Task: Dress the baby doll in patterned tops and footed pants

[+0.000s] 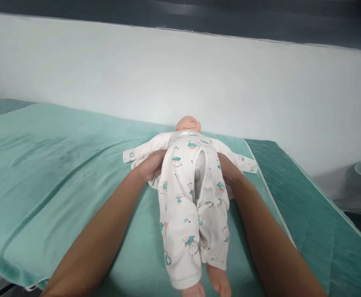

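Pale, bare wall (168, 74) runs across the background beneath a dark band (180, 14), and in front of it spreads a light green plush blanket (84, 165), wrinkled on the left. Along the right side lies a darker green quilted mat (316, 214). On the light blanket, near its right border, a baby doll (187, 123) lies on its back, head toward the wall and bare feet (219, 281) toward the wearer. It is dressed in a white long-sleeved top (158, 143), the sleeves stretched out to both sides, and white split-crotch pants (178, 214) printed with small teal figures—the waist reaches high on the chest, and the oval opening shows in front. Both hands are at the pants' sides: the left hand (154, 164) at the left edge, the right hand (228, 168) at the right, level with the opening. Their fingers disappear behind the fabric—I cannot tell whether they grip it or only press against it. Part of the top's hem shows below the left hand.
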The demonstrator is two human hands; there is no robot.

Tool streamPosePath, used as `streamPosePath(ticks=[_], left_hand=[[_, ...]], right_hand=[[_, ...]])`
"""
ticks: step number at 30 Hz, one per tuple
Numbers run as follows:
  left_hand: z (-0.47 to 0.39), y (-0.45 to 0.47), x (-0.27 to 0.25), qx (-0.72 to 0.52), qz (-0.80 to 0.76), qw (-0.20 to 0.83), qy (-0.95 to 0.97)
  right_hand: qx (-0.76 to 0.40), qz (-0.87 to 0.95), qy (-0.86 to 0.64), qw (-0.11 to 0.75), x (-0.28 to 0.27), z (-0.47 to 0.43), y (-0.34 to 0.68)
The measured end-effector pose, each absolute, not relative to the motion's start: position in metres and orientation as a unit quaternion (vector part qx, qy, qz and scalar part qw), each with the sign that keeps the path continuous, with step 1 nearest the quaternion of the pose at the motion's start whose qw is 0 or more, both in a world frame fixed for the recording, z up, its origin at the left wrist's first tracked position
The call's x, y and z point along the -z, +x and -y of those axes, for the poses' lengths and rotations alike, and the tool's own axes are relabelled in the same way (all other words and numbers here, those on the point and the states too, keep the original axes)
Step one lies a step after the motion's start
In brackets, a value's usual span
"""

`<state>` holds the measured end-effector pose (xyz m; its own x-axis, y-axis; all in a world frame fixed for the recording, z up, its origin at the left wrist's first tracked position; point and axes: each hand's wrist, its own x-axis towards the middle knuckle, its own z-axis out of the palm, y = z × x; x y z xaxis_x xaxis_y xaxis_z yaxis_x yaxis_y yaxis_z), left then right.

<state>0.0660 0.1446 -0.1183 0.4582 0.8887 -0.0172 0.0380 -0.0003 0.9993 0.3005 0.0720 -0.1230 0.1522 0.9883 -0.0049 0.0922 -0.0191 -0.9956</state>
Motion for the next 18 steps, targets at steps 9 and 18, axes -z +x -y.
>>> streamPosePath(ticks=[9,18], left_hand=[[-0.1488,0.0642,0.122,-0.288,-0.348,0.77,0.451],[-0.1471,0.0653,0.1175,-0.291,-0.33,0.772,0.458]], right_hand=[[-0.367,0.508,-0.573,0.528,0.1302,-0.0746,0.2991],[-0.296,0.535,-0.588,0.53,0.123,-0.0713,0.2936]])
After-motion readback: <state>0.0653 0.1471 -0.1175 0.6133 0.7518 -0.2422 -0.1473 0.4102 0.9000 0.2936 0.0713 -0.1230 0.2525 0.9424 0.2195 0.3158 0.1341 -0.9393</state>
